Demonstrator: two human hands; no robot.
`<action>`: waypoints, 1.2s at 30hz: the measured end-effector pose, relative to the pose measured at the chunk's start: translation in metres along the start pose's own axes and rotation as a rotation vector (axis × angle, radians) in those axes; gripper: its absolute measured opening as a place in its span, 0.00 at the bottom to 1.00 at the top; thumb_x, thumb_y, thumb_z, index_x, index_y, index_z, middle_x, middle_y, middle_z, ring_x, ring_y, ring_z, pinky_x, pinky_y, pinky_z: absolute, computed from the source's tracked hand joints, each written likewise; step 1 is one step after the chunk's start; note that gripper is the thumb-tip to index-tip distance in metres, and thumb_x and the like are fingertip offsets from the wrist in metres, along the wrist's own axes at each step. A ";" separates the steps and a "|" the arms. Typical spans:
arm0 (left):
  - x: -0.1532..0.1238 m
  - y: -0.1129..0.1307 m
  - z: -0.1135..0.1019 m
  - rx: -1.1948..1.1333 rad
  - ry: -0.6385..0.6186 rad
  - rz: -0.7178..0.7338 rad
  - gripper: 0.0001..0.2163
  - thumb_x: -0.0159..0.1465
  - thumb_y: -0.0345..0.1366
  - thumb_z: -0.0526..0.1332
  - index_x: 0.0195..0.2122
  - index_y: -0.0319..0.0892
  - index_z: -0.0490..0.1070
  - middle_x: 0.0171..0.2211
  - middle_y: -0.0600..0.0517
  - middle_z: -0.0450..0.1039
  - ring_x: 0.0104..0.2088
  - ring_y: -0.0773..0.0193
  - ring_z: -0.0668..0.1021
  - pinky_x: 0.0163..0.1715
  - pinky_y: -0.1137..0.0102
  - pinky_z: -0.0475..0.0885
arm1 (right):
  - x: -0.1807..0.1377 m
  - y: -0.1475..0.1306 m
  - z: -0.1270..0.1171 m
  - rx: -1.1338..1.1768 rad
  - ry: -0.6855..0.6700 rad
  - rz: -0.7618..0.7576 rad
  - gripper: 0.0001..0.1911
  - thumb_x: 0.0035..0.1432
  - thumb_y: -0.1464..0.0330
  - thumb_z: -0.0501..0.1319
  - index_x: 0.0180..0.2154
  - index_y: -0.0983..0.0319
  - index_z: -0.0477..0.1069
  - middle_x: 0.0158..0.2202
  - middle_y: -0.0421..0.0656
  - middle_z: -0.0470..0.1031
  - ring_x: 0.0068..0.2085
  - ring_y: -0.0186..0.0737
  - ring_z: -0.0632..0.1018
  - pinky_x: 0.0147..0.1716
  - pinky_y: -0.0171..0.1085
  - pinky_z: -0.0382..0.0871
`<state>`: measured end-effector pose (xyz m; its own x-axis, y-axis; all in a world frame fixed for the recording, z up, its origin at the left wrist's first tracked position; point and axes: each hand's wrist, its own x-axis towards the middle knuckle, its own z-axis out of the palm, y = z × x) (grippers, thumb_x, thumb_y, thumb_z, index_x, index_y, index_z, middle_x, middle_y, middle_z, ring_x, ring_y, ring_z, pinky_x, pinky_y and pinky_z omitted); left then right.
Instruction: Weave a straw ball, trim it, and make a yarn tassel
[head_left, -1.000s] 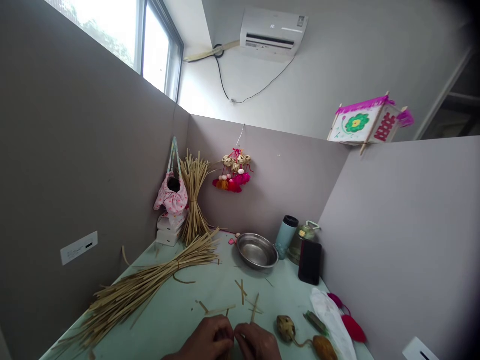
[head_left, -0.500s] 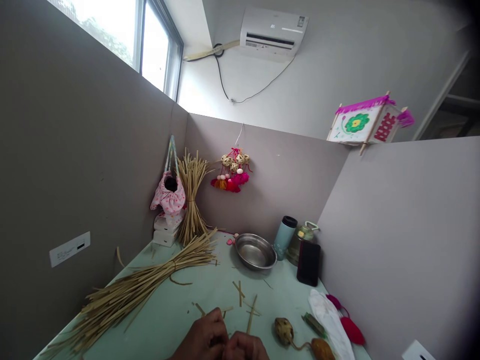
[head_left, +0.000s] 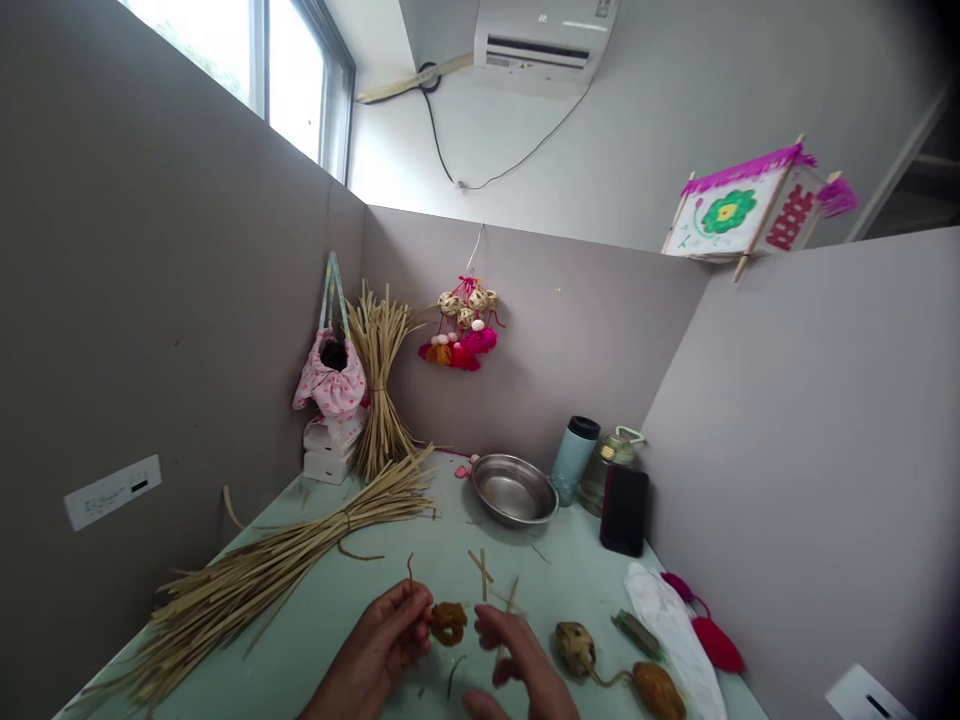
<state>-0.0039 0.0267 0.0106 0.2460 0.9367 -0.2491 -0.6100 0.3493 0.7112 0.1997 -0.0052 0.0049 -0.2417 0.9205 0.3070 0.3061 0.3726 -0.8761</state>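
Observation:
My left hand (head_left: 384, 635) pinches a small brown ring-shaped bundle (head_left: 448, 624) that looks like wound yarn. A thin brown strand (head_left: 410, 570) sticks up above those fingertips. My right hand (head_left: 519, 650) is just right of the bundle, apart from it, with thumb and fingers spread and nothing held. Under and around the hands, short straw strips (head_left: 484, 578) lie scattered on the pale green table. To the right, a woven straw ball (head_left: 575, 648) is joined by a cord to a brown yarn bundle (head_left: 658, 690).
A tied straw bundle (head_left: 300, 555) lies at left; another (head_left: 381, 400) stands behind. At the back are a metal bowl (head_left: 514, 490), a blue tumbler (head_left: 576, 460) and a black phone (head_left: 624, 510). White cloth (head_left: 667, 630) and a red item (head_left: 716, 645) lie at right. Partitions enclose the table.
My hands were close together low in the view; now they are apart and raised a little. The brown bundle in my left hand has come into sight. The camera view has shifted slightly.

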 end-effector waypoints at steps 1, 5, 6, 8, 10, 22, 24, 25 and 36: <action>-0.002 -0.002 0.002 0.013 -0.034 -0.017 0.13 0.49 0.38 0.74 0.28 0.39 0.72 0.24 0.56 0.69 0.24 0.72 0.70 0.29 0.77 0.69 | -0.001 0.006 0.008 -0.001 0.037 -0.025 0.35 0.47 0.59 0.71 0.57 0.54 0.66 0.54 0.52 0.72 0.52 0.56 0.74 0.44 0.44 0.73; -0.008 -0.011 0.010 0.082 -0.186 -0.083 0.15 0.49 0.42 0.73 0.26 0.38 0.72 0.24 0.55 0.69 0.24 0.72 0.69 0.28 0.76 0.68 | -0.001 0.019 0.034 0.315 0.001 0.091 0.38 0.47 0.53 0.70 0.57 0.54 0.62 0.57 0.52 0.68 0.56 0.55 0.71 0.50 0.46 0.69; -0.009 -0.013 0.011 0.088 -0.204 -0.091 0.16 0.48 0.43 0.74 0.26 0.38 0.72 0.24 0.55 0.68 0.24 0.71 0.69 0.29 0.76 0.68 | 0.000 0.019 0.037 0.443 -0.034 0.140 0.36 0.48 0.52 0.69 0.55 0.55 0.63 0.52 0.51 0.71 0.50 0.51 0.76 0.45 0.44 0.72; -0.009 -0.014 0.011 0.086 -0.209 -0.078 0.16 0.48 0.44 0.74 0.26 0.38 0.72 0.23 0.55 0.68 0.23 0.71 0.69 0.28 0.75 0.68 | 0.004 0.016 0.038 0.649 -0.072 0.240 0.27 0.50 0.52 0.68 0.47 0.57 0.66 0.40 0.45 0.75 0.34 0.41 0.79 0.31 0.37 0.72; -0.008 -0.012 0.009 0.071 -0.171 -0.046 0.15 0.49 0.44 0.73 0.26 0.39 0.74 0.24 0.55 0.69 0.25 0.70 0.71 0.31 0.74 0.70 | 0.008 0.012 0.035 0.757 -0.046 0.317 0.20 0.50 0.54 0.69 0.37 0.61 0.68 0.29 0.39 0.73 0.25 0.33 0.75 0.25 0.32 0.67; 0.004 -0.005 -0.004 -0.123 -0.004 -0.048 0.09 0.55 0.39 0.69 0.28 0.40 0.72 0.31 0.51 0.72 0.33 0.63 0.76 0.27 0.73 0.70 | 0.014 0.007 0.027 0.693 0.075 0.458 0.20 0.43 0.58 0.73 0.29 0.65 0.72 0.20 0.36 0.67 0.22 0.29 0.65 0.25 0.30 0.57; 0.005 0.003 -0.008 0.017 0.075 0.086 0.09 0.57 0.40 0.68 0.32 0.42 0.71 0.31 0.53 0.70 0.29 0.66 0.73 0.25 0.75 0.67 | 0.015 0.005 0.026 0.581 0.068 0.440 0.19 0.44 0.57 0.72 0.29 0.65 0.71 0.20 0.37 0.68 0.23 0.30 0.65 0.25 0.31 0.57; 0.005 0.007 -0.010 0.138 0.121 0.181 0.08 0.57 0.40 0.67 0.33 0.43 0.70 0.32 0.54 0.69 0.30 0.67 0.72 0.26 0.75 0.67 | 0.016 0.003 0.025 0.516 0.067 0.432 0.19 0.45 0.57 0.71 0.29 0.65 0.71 0.21 0.37 0.68 0.24 0.31 0.65 0.25 0.32 0.57; -0.001 -0.012 -0.009 0.626 -0.605 0.019 0.19 0.64 0.50 0.57 0.49 0.42 0.64 0.38 0.48 0.70 0.30 0.64 0.74 0.30 0.71 0.68 | 0.010 -0.013 0.030 0.159 0.021 0.272 0.10 0.51 0.62 0.66 0.28 0.62 0.71 0.27 0.40 0.70 0.29 0.38 0.71 0.31 0.36 0.65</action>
<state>-0.0035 0.0218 -0.0030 0.7065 0.7070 0.0321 -0.1352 0.0903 0.9867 0.1657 -0.0039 0.0081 -0.1510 0.9867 0.0595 0.2088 0.0907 -0.9738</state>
